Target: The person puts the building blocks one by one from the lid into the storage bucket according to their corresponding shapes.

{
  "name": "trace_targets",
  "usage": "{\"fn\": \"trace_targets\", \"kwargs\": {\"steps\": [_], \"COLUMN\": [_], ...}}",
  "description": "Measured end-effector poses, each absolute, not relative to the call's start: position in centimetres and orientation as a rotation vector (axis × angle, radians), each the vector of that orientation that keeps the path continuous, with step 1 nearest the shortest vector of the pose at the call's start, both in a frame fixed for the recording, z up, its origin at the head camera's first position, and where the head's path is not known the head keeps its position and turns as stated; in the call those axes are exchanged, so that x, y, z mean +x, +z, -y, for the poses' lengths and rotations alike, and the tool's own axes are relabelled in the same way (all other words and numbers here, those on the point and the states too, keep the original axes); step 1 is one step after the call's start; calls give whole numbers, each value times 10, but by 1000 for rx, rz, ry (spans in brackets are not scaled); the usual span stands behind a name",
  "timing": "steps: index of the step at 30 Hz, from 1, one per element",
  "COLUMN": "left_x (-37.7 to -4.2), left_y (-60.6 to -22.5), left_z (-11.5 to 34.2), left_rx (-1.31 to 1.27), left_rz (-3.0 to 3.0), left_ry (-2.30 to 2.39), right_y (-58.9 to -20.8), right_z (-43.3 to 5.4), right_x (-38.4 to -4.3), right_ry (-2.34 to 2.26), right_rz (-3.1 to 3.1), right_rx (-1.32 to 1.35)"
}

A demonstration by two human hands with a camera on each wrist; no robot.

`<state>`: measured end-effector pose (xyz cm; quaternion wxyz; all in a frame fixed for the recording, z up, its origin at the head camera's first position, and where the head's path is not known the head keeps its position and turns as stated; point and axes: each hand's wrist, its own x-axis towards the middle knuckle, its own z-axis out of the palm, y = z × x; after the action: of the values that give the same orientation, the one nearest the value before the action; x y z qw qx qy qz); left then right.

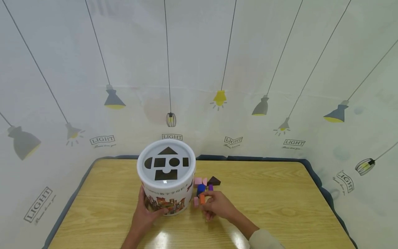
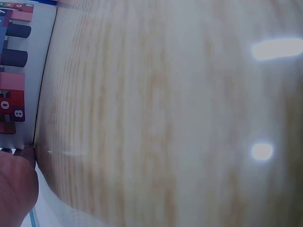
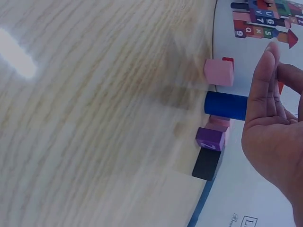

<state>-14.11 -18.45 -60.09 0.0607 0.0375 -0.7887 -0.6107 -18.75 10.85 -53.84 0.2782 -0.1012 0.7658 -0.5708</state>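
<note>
A white bucket with shape cut-outs in its lid stands upright on the wooden table. My left hand holds its lower left side, thumb across the printed front. Just right of the bucket, my right hand pinches a small orange block between thumb and fingers; in the right wrist view the hand mostly hides it. Around these fingertips lie a blue cylinder, a purple block and a pink block. Behind them is a dark triangular block.
More pink blocks sit against the bucket's right side. The wooden table extends to both sides, with a pale lamp-patterned sheet rising behind its far edge.
</note>
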Motion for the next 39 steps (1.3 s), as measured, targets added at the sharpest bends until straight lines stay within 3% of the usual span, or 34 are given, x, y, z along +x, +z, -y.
{"fn": "trace_targets", "kwargs": {"steps": [39], "left_x": [-143], "left_y": [-602], "left_z": [187], "left_rx": [175], "left_rz": [2458], "left_ry": [-1790], "right_y": [-486], "right_z": [-108], "right_x": [-203], "right_ry": [-1547], "right_rz": [-2140], "right_rx": [-370]}}
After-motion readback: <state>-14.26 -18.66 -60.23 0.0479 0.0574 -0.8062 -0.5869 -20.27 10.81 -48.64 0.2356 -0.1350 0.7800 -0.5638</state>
